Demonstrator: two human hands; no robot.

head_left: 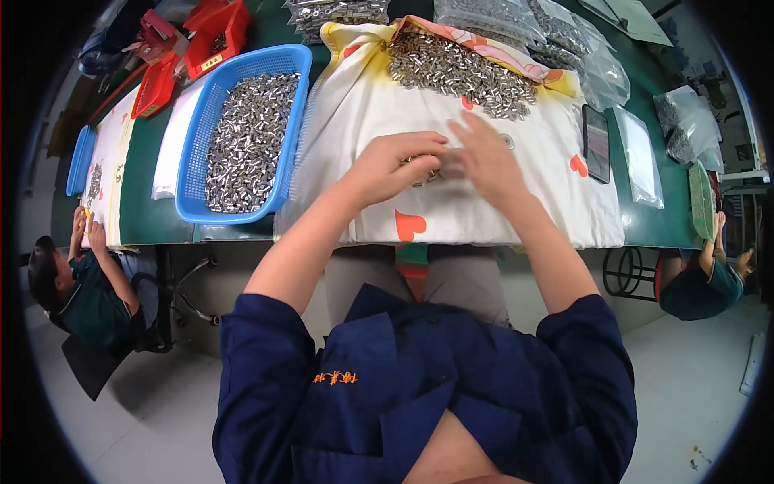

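A large heap of small shiny metal cylinders [463,77] lies at the far side of a white cloth [355,113] with red hearts. Over the middle of the cloth, my left hand [391,167] curls its thumb and fingers around a few metal cylinders [427,176], which it partly covers. Close beside it on the right, my right hand [490,165] is smeared by motion, with its fingers stretched out and apart. Nothing shows in the right fingers. A small round metal piece [507,141] rests on the cloth next to the right hand.
A blue basket [187,165] full of metal cylinders stands left of the cloth. To the right lie a phone [596,143] and clear plastic bags [639,157]. Filled bags [492,20] and red bins [218,40] sit farther back. Other people [97,294] sit at both sides.
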